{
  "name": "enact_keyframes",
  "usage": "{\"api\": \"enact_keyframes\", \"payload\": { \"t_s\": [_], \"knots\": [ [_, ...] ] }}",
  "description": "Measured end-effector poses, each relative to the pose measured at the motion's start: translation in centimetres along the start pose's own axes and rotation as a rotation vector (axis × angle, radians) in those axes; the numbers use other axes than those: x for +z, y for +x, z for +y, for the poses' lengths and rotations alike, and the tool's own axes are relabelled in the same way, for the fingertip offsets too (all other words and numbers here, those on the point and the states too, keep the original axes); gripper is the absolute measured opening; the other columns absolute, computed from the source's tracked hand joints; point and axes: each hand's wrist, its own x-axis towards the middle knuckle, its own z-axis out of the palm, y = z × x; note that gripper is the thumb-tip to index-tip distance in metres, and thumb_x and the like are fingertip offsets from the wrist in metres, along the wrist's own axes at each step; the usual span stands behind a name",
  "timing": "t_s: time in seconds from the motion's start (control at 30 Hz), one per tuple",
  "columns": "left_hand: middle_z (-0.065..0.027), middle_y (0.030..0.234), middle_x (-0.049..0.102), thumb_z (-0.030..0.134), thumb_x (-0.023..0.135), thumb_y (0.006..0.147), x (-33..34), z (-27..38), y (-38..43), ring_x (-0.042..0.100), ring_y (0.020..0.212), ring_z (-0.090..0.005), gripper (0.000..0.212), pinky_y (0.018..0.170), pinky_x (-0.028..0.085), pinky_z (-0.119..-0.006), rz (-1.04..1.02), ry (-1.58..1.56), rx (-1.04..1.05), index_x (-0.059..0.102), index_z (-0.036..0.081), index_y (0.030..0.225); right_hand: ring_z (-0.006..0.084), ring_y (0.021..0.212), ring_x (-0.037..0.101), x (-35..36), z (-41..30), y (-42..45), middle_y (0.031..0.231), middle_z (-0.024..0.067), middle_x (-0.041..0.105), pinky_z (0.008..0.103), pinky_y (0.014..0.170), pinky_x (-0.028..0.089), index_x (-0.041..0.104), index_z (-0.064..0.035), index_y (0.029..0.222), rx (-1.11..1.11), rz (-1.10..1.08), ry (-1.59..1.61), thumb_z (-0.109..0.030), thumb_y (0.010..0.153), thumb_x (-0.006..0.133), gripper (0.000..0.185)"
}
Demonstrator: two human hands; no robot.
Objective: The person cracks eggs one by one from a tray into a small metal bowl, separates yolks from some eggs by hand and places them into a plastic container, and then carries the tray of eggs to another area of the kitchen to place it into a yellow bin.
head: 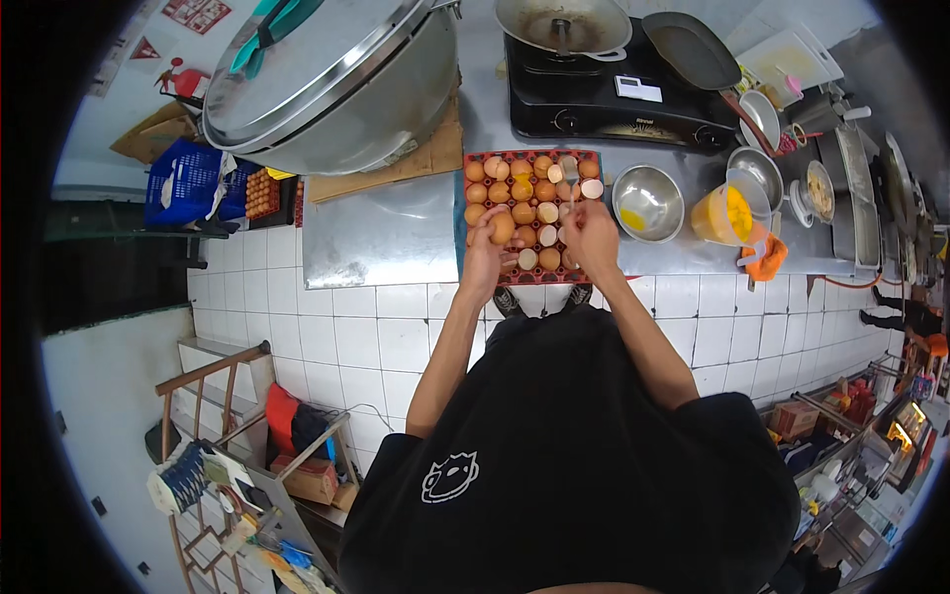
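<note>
Between its fingers my left hand [486, 249] holds a brown egg [502, 228] over the left part of a red egg tray [534, 281]. My right hand [591, 236] grips a metal fork [571, 172], its head pointing away from me over the tray's right side. Whole brown eggs and opened eggshells [591, 189] sit in the tray, and some yolk [522, 180] is smeared on an egg near the back. Right of the tray is a steel bowl [653, 189] with a little yellow egg in it. Farther right, a clear plastic jug [716, 219] holds many yolks.
A black gas stove [616, 122] with a wok [594, 30] and a dark pan [692, 50] stands behind the tray. A large lidded metal pot [371, 111] is at back left. An orange cloth [765, 258] lies by the jug. A person [916, 315] is at far right.
</note>
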Motion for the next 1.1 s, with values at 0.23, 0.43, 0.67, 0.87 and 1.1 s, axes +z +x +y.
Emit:
{"api": "enact_keyframes", "payload": {
  "t_s": [0.23, 0.43, 0.67, 0.87, 1.1],
  "knots": [
    [-0.006, 0.098, 0.058, 0.038, 0.032, 0.1, 3.3, 0.1, 5.2, 0.059, 0.084, -0.0167, 0.043, 0.076, 0.047, -0.033, -0.148, -0.153, -0.089, 0.043, 0.012, 0.133, 0.0369, 0.06, 0.064, -2.9, -0.8, -3.4, 0.074, 0.0185, 0.063, 0.0452, 0.052, 0.049, 0.052, -0.0028, 0.107, -0.235, 0.229, 0.381, -0.01, 0.094, 0.055, 0.015],
    [-0.0041, 0.092, 0.059, 0.042, 0.035, 0.097, 5.2, -0.6, 7.0, 0.057, 0.078, -0.0146, 0.04, 0.07, 0.048, -0.034, -0.158, -0.065, -0.054, 0.05, 0.013, 0.12, 0.0462, 0.064, 0.062, -2.4, 0.1, -3.2, 0.074, 0.0236, 0.063, 0.0514, 0.051, 0.049, 0.051, -0.0033, 0.1, -0.167, 0.174, 0.369, -0.013, 0.095, 0.052, 0.011],
    [-0.0018, 0.081, 0.055, 0.033, 0.046, 0.093, 7.2, 1.1, 7.6, 0.051, 0.07, -0.0108, 0.034, 0.065, 0.042, -0.027, -0.215, 0.123, -0.095, 0.049, 0.012, 0.119, 0.0454, 0.068, 0.063, 0.2, 3.6, 0.5, 0.077, 0.0228, 0.066, 0.0544, 0.061, 0.048, 0.055, -0.0017, 0.104, -0.077, -0.185, 0.129, -0.02, 0.093, 0.054, 0.022],
    [-0.0032, 0.076, 0.053, 0.033, 0.047, 0.093, 12.1, 0.0, 9.7, 0.05, 0.063, -0.0097, 0.04, 0.056, 0.041, -0.025, -0.277, 0.385, -0.156, 0.041, 0.005, 0.121, 0.0357, 0.076, 0.066, -6.8, 6.2, 2.3, 0.083, 0.0193, 0.068, 0.0437, 0.067, 0.05, 0.049, -0.0027, 0.125, -0.041, -0.155, 0.475, -0.028, 0.094, 0.055, 0.04],
    [-0.0004, 0.075, 0.049, 0.042, 0.054, 0.088, 18.2, -2.9, 13.3, 0.049, 0.063, -0.0093, 0.049, 0.057, 0.041, -0.025, -0.506, 0.727, -0.273, 0.035, 0.007, 0.116, 0.032, 0.093, 0.065, -11.6, 11.9, 4.6, 0.104, 0.0216, 0.064, 0.0403, 0.083, 0.049, 0.042, -0.0041, 0.122, -0.045, -0.43, 0.363, -0.025, 0.096, 0.05, 0.034]
  ]
}}
